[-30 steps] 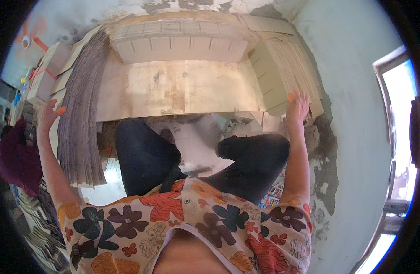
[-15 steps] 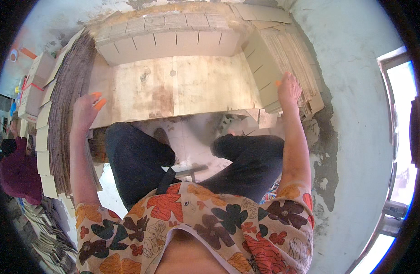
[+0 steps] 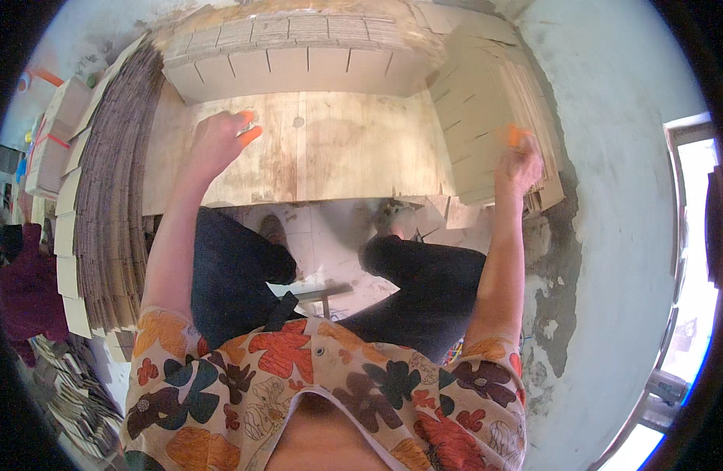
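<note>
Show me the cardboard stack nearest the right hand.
The right stack, beside the pale wall; the back stack and left stack are farther from the right hand.

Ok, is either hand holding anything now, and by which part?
The left hand shows nothing held, over the wooden board. The right hand is at the right-side cardboard stack; whether it grips any of it cannot be told.

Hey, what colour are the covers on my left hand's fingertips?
The covers on your left hand are bright orange, best seen in the head view.
</note>
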`<state>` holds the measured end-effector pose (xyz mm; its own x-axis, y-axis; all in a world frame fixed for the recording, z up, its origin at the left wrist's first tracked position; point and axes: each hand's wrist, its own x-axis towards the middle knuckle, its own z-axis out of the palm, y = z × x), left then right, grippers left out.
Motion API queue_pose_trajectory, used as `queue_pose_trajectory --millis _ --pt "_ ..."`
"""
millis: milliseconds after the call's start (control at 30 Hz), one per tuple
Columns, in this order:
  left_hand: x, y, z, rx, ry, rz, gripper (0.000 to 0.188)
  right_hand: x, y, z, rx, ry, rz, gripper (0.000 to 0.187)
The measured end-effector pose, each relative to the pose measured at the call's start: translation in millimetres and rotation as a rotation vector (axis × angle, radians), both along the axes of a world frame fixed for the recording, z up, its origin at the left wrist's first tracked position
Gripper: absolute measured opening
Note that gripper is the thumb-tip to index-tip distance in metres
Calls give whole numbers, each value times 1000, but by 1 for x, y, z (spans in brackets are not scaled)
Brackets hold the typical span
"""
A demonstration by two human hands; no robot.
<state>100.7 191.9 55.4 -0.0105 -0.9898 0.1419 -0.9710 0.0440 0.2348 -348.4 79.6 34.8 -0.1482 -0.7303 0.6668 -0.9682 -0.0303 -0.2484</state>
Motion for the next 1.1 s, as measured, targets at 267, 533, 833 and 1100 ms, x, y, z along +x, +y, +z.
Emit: queue_pose_trajectory --millis 267,533,833,1100 --pt "-61 -116 -22 -306 65 -163 44 48 -6 28 -218 -960 654 22" --pt "-100 -198 -53 -226 -102 -131 50 107 4 18 22 -538 340 34" --pt "-90 -221 -67 -498 -102 -302 14 110 2 5 53 -397 350 46" --pt "-102 -191 -65 -423 -54 -419 7 113 2 -1 -10 -363 474 44"
